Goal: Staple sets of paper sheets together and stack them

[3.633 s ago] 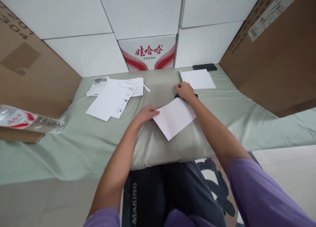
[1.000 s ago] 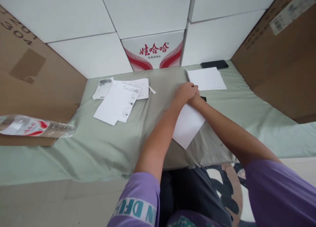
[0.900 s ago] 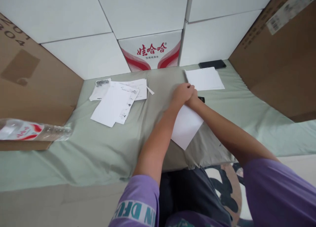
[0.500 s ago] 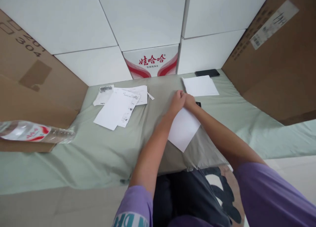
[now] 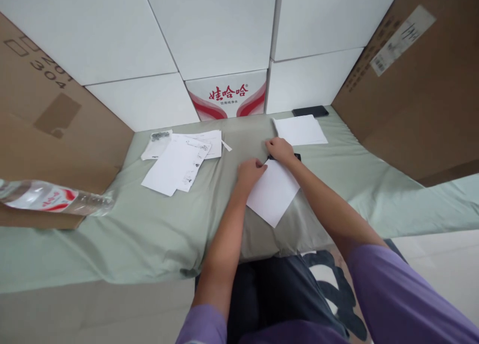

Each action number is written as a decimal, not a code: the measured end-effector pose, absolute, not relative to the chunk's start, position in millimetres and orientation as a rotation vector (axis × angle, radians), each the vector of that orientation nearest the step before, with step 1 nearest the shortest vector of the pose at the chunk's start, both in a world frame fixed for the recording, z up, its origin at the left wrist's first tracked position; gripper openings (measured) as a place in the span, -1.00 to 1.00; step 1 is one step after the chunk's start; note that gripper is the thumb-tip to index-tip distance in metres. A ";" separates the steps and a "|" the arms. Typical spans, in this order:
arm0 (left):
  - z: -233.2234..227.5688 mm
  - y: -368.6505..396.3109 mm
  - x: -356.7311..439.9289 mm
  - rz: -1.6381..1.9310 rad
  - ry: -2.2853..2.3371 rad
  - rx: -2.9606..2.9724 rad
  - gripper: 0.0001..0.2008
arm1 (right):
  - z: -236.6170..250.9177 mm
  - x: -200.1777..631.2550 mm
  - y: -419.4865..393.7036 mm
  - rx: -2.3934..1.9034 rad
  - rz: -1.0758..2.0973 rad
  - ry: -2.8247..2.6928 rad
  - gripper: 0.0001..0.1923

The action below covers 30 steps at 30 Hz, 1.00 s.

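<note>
A white sheet of paper (image 5: 274, 196) lies at an angle on the cloth in front of me, its far end meeting a small black device (image 5: 298, 157). My left hand (image 5: 251, 173) pinches the sheet's left edge between thumb and fingers. Over the device rests my right hand (image 5: 280, 149), its fingers curled down around it. Most of the device is hidden under that hand, so its exact kind cannot be made out.
Loose printed papers (image 5: 179, 164) overlap on the left. Behind my right hand are a white paper stack (image 5: 301, 130) and a black phone (image 5: 310, 111). White boxes (image 5: 228, 97) line the back; cardboard cartons (image 5: 415, 109) flank the sides. A plastic bottle (image 5: 56, 198) lies at left.
My hands were together over the black device. Now my left hand has come back toward me and left, to the sheet's edge, while my right hand stays at the device.
</note>
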<state>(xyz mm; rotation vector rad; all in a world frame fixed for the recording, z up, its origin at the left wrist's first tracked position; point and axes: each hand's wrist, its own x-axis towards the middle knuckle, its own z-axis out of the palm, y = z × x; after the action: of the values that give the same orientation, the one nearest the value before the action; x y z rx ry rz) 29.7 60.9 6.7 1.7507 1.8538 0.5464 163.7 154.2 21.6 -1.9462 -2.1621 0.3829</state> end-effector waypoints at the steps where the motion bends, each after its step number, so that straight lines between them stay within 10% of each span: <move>1: 6.3 60.7 29.9 0.527 1.856 1.769 -0.75 | 21.0 164.0 154.5 -1.935 0.381 -2.154 -0.54; 30: -10.7 75.6 -93.6 1.565 1.338 0.959 -0.54 | 12.3 157.5 85.4 -1.143 0.564 -1.983 -0.60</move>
<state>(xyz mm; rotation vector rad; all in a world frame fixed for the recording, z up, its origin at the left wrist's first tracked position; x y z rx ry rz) -93.6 75.6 -10.7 0.9587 1.3382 1.5650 157.5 85.4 12.3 -1.1433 -1.9834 0.5645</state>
